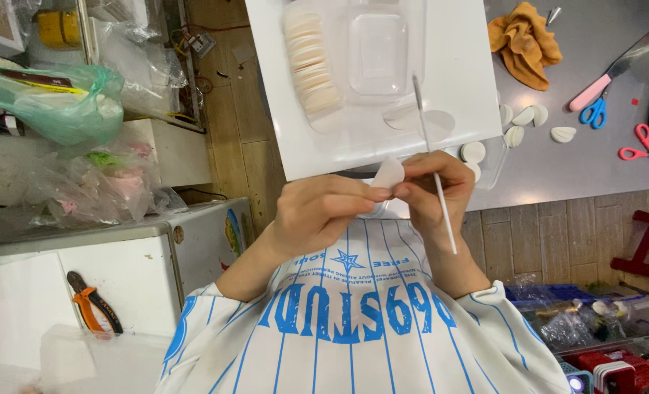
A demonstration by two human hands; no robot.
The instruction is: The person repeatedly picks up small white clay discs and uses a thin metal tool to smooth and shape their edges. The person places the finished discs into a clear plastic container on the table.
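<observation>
The left hand [317,211] and the right hand [430,186] meet over the near edge of a white board [456,66]. Between the two grips sits a small white dough round [388,174], pinched by the left thumb and fingertips from one side and touched by the right fingertips from the other. The round stands tilted, its flat face turned partly up toward the board.

The right grip is also pressed together around a thin white stick [434,175]. The stick's long axis runs nearly straight away from the person, one end pointing out over the board, the other pointing back past the right wrist.

Beyond the grips, on the board, a clear plastic tray [379,51] holds a stacked row of dough rounds [311,62]. To the right of the right grip, loose folded dough pieces [528,117] lie on the grey table [587,160], and farther right are a pink-handled knife [609,76], blue scissors [594,113], red scissors [642,146] and an orange cloth [525,44].
</observation>
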